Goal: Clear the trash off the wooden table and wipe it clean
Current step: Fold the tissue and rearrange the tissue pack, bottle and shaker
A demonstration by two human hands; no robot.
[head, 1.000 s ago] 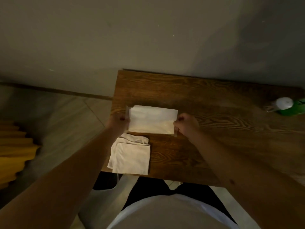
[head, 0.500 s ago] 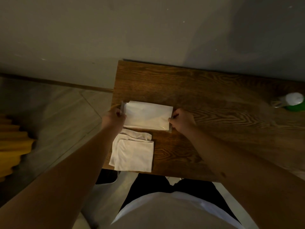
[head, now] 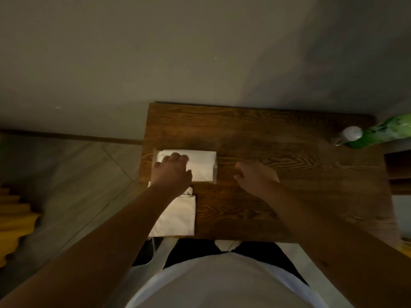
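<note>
A white tissue pack in clear wrap [head: 201, 164] lies flat near the left side of the wooden table [head: 278, 174]. My left hand [head: 172, 172] rests on top of the pack's left half, fingers curled down over it. My right hand [head: 255, 177] hovers over bare wood to the right of the pack, fingers spread, holding nothing. A folded white cloth [head: 175, 215] lies at the table's front left corner, partly under my left forearm.
A green spray bottle with a white cap [head: 373, 134] stands at the table's far right edge. A grey wall runs behind the table. Tiled floor lies to the left, with something yellow [head: 13, 221] at the left border.
Both hands held the pack by its ends before. Now the pack lies on the table, my left hand sits on top of it, and my right hand has let go and moved right.
</note>
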